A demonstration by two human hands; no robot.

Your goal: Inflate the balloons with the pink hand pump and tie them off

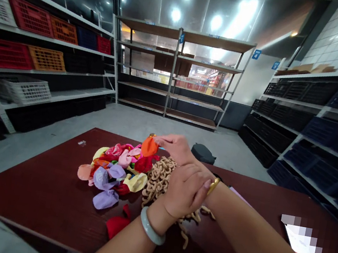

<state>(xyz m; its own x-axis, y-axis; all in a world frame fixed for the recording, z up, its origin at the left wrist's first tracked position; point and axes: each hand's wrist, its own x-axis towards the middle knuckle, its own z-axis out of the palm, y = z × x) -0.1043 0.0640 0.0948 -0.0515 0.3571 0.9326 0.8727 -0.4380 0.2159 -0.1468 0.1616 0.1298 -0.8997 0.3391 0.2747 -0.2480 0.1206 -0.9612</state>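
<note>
Head view: R hand (pixel 175 147) has thumb & fingers pinched on an orange limp piece (pixel 149 146), held up over the table's (pixel 36 190) far edge, b/w the coloured heap (pixel 124 158) and the tan curled pieces (pixel 160 177); balloon or cloth, can't be sure at this res. L hand (pixel 185 190), w/ a pale bangle (pixel 151 228) at its wrist, is curled against the R wrist near the gold bracelet (pixel 213 186); can't tell if it grips anything. Progress: just that one piece is lifted; the rest lie loose, so prob. most is left to handle. Coloured heap sits toward the far L corner, a red piece (pixel 115 227) near the near edge by the L forearm, a few tan bits (pixel 183 238) strayed nearer the near edge. Table's dark red-brown & glossy, w/ a clear scrap (pixel 82 143) near the far L corner and a part-pixelated sheet (pixel 300 245) by the R edge. Room: grey floor (pixel 76 110), L shelving w/ red crates (pixel 31 15) & a white crate (pixel 28 90), metal rack (pixel 168 96) at back, black crates (pixel 259 151) on R shelving, tiled wall (pixel 337 43) above.
</note>
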